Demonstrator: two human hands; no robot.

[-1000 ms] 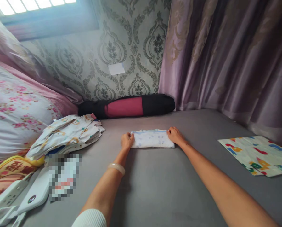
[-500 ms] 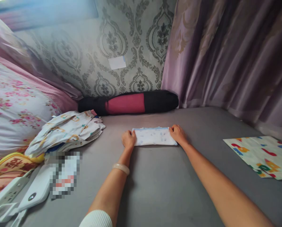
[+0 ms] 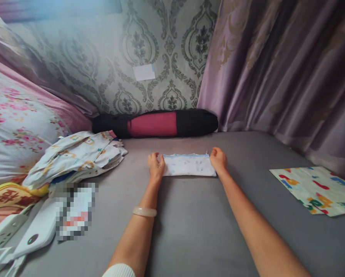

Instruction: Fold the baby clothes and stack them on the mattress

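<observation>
A white cloth with a small blue print and a blue-edged top lies folded into a flat, narrow rectangle on the grey bed sheet. My left hand is at its left end, thumb and fingers curled in at the edge. At the opposite end, my right hand is closed on the upper right corner, its fingertips partly hidden. A short thread-like bit sticks up from the top edge close to my right hand. A pale bangle sits on my left wrist.
A black and red long bag lies along the wall. Crumpled printed clothes, a white device and a power strip are at left. A colourful folded sheet lies at right, below purple curtains.
Both hands stay at the cloth's ends. The left fingers have lifted and loosened a little, and the right hand has shifted slightly up along its corner. The view has moved slightly.
</observation>
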